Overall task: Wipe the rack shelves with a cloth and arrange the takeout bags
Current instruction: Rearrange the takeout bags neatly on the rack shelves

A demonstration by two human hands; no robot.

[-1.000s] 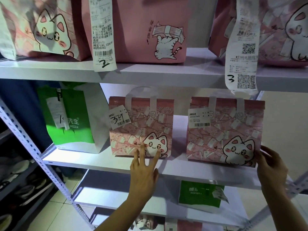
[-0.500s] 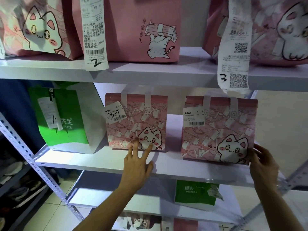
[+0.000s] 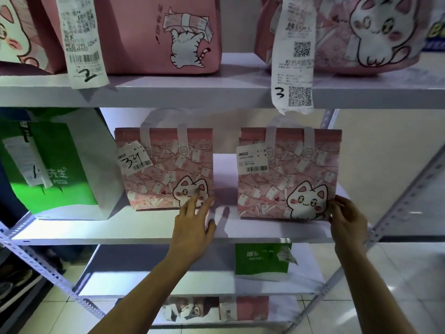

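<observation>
Two pink cat-print takeout bags stand upright on the middle white shelf [image 3: 120, 231]. The left pink bag [image 3: 166, 165] carries a tag marked 324. My left hand [image 3: 193, 227] is spread flat, fingertips touching that bag's lower right corner. The right pink bag [image 3: 286, 174] has a barcode label. My right hand [image 3: 346, 218] grips its lower right edge with curled fingers. A green and white pizza bag [image 3: 57, 165] stands at the shelf's left end. No cloth is visible.
The upper shelf [image 3: 216, 92] holds larger pink cat bags [image 3: 156, 32] with long receipts hanging over its front edge. A small green bag [image 3: 262, 259] sits on the lower shelf, more pink bags below it. Perforated metal uprights [image 3: 48, 268] frame the rack; tiled floor lies to the right.
My left hand slid right along the left bag's front to its lower right corner. My right hand stayed on the right bag's edge. The view shifted closer.
</observation>
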